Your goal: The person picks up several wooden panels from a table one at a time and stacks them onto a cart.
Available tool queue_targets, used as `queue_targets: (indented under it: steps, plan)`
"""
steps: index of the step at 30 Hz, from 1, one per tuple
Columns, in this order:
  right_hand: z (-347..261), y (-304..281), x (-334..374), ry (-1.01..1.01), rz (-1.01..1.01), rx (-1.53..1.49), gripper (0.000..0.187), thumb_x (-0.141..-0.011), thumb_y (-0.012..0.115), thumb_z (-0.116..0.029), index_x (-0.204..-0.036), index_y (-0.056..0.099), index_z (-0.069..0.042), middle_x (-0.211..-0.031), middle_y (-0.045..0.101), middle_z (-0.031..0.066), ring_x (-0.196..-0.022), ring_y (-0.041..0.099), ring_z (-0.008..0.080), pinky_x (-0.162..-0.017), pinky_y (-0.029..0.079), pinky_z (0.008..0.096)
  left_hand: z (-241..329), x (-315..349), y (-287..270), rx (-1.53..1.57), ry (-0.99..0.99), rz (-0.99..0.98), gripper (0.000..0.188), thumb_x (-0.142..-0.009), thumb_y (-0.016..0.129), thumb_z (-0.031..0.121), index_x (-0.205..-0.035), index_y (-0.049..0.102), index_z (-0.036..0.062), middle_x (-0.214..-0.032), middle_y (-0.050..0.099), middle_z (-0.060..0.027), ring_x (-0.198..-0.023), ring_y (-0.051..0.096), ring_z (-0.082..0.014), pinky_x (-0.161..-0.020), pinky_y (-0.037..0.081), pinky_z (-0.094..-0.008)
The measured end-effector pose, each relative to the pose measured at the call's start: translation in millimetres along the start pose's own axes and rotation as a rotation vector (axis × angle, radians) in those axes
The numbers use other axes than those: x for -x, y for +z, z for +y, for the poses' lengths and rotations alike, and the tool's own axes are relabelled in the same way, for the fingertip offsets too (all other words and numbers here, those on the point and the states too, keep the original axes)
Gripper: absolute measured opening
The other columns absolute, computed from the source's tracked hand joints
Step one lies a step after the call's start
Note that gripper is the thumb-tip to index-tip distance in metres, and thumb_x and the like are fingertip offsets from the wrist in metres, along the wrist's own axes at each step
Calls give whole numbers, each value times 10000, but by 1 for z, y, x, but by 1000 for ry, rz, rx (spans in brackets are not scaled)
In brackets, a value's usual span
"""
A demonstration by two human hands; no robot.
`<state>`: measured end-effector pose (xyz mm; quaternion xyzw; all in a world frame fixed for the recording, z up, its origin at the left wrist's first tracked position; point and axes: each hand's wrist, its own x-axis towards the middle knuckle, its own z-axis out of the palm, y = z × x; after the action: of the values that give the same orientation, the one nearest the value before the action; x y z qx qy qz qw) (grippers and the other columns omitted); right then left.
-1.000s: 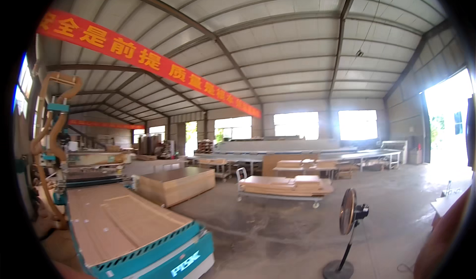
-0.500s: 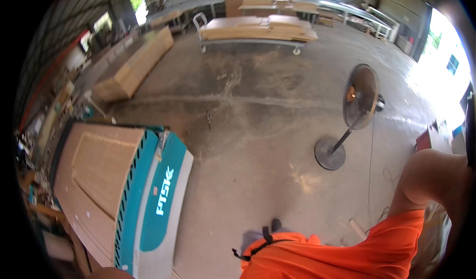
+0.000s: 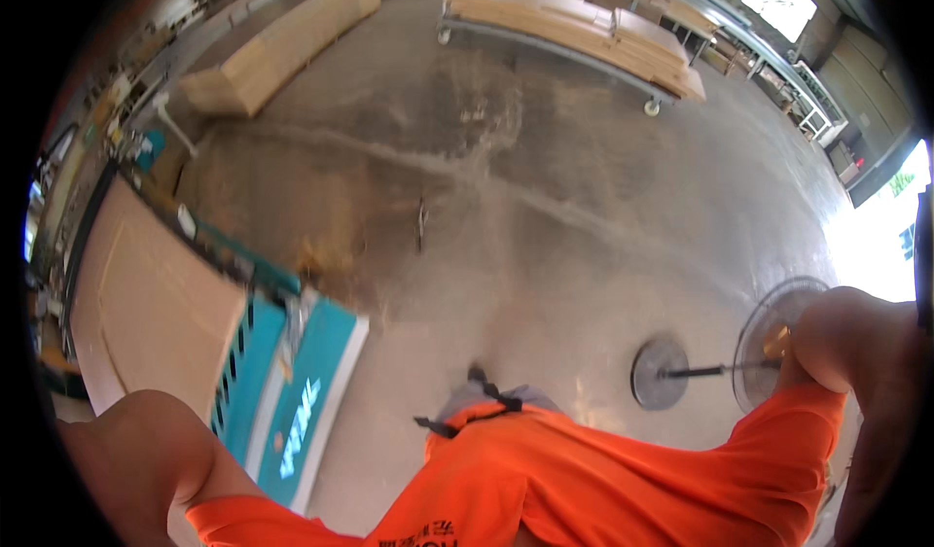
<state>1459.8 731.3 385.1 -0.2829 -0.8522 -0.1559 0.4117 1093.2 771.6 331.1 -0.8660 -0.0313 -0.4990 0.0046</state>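
Note:
Both my arms are raised with bent elbows, and neither hand shows. My left arm [image 3: 146, 445] comes up at the lower left, in front of a teal-and-white machine [image 3: 306, 401] with a large light-brown board [image 3: 146, 275] on top. My right arm [image 3: 856, 352] bends at the right edge and overlaps part of a black pedestal fan [image 3: 662, 374]. An orange shirt [image 3: 545, 459] covers my body, with a black strap [image 3: 496, 401] at the waist. What either hand holds or touches is hidden.
Far off stands a wheeled trolley [image 3: 574, 66] loaded with stacked boards [image 3: 545, 7]. A long wooden stack [image 3: 282, 46] lies at the far left. A small dark object [image 3: 421, 224] lies on the concrete floor [image 3: 467, 284]. At the right is a bright doorway [image 3: 890, 226].
The view has turned and tipped downward. The fan now appears lower and farther right, partly behind my right arm. My left arm has come into view at the lower left.

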Motion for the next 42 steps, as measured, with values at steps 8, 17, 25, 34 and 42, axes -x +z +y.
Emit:
queue_targets:
  steps: [8, 17, 25, 34, 42]
  plan:
    - [222, 179, -41, 87, 112, 14, 506, -732, 617, -272, -1142, 494, -1, -1069, 551, 165, -899, 539, 267, -761, 428, 342, -282, 78, 64, -3, -222, -183, 442, -810, 528, 357, -1108, 534, 32, -1010, 559, -165, -876, 541, -330, -764, 424, -420]
    - [477, 444, -206, 12, 188, -310, 467, -732, 615, -233, -1120, 505, 2, -1048, 559, 165, -870, 547, 263, -734, 438, 336, -566, 139, 40, -99, -612, -331, 437, -805, 534, 356, -1098, 537, 33, -1003, 560, -164, -870, 541, -329, -758, 425, -419]
    - [613, 657, -345, -67, 194, -350, 433, -731, 613, -198, -1101, 515, 5, -1029, 567, 165, -843, 554, 260, -710, 447, 330, -818, 187, -1, -147, -518, -285, 433, -800, 539, 355, -1090, 541, 34, -997, 561, -163, -865, 542, -329, -753, 425, -419]
    - [750, 772, -411, 121, 178, -250, 395, -731, 610, -159, -1079, 526, 7, -1008, 575, 164, -814, 561, 256, -683, 458, 324, -1058, 106, -89, -299, -42, -78, 428, -795, 545, 354, -1080, 545, 35, -990, 561, -162, -860, 542, -328, -748, 426, -418]
    - [895, 934, -414, 327, 181, -347, 363, -730, 608, -124, -1060, 536, 10, -989, 582, 164, -788, 568, 252, -660, 467, 318, -1247, 136, -101, -441, -203, -205, 423, -790, 550, 353, -1071, 548, 36, -983, 562, -161, -855, 543, -327, -743, 426, -417]
